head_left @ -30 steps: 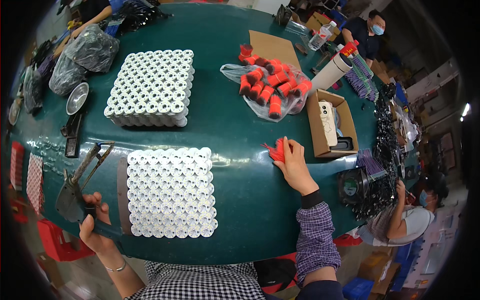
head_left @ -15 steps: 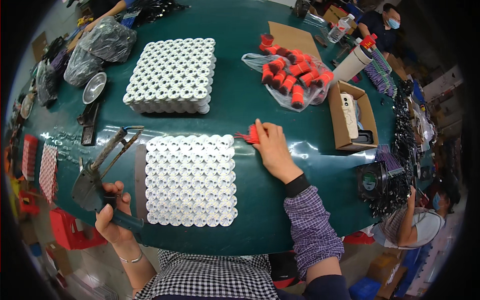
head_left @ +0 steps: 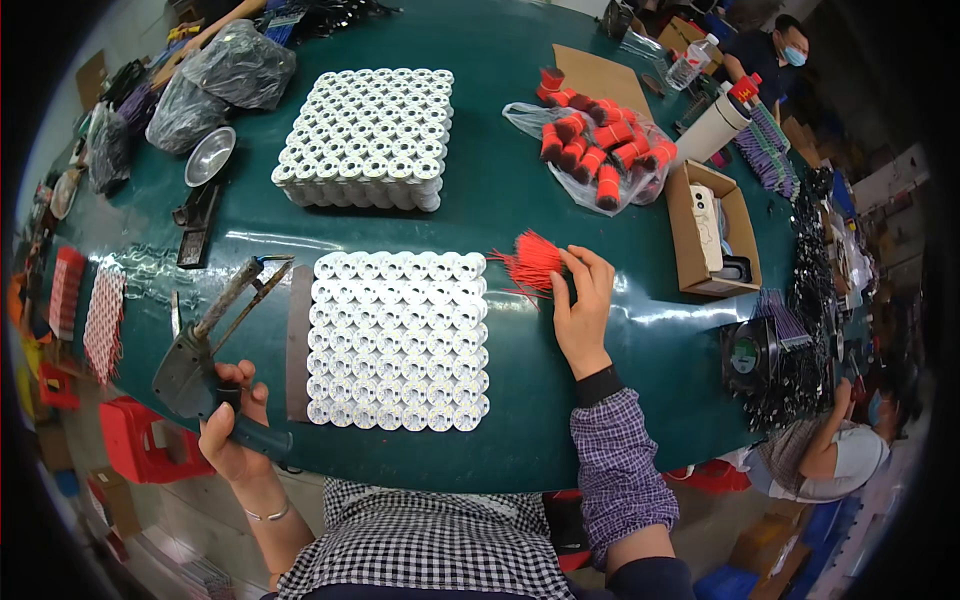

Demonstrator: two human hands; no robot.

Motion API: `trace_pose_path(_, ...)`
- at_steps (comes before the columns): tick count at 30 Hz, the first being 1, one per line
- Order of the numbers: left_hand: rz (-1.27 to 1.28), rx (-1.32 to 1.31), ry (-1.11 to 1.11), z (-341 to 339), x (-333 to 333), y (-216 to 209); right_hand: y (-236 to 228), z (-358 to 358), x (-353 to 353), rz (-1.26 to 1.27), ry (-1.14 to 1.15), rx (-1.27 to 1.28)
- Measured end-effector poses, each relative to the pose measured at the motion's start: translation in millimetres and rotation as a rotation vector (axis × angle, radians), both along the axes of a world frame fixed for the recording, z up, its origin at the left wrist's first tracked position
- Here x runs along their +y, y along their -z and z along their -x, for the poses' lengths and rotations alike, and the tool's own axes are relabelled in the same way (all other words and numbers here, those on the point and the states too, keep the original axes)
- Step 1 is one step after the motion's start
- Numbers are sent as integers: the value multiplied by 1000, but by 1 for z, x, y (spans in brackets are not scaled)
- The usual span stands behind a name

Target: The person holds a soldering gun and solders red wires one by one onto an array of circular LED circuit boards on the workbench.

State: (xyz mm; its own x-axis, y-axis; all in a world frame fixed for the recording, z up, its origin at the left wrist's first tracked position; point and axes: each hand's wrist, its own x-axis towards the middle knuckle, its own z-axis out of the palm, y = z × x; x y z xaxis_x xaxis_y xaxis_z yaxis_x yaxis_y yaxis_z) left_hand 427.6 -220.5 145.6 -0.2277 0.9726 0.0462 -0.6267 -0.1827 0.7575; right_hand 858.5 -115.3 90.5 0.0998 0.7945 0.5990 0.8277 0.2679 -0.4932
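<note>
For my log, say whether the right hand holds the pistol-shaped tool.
No, the left hand holds the pistol-shaped tool; the right hand is at red wires.

An assembly workshop: soldering gun (head_left: 184,376), white disc rows (head_left: 398,340), red wire bundles (head_left: 608,188), co-workers (head_left: 752,52) around a green table (head_left: 535,420).

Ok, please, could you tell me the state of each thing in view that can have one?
Soldering gun, held in the left hand; whether hot, cannot tell
Loose red wires, fanned out at the fingers of the right hand
Near round LED boards, in rows
Farther round white pieces, packed in a block
Cardboard box, open, things inside
Clear bottle, capped
</note>
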Motion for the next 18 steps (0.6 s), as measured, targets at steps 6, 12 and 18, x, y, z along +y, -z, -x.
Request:
trace_pose_path(6, 5, -14, -3, 0, 3, 2, 7, -3, -3, -58, 5, 6)
trace_pose_path(12, -7, -37, 35, -5, 7, 6, 9, -5, -4, -55, 39, 46)
trace_pose_path(18, 9, -29, 30, -10, 11, 7, 6, -8, -5, -58, 77, 77)
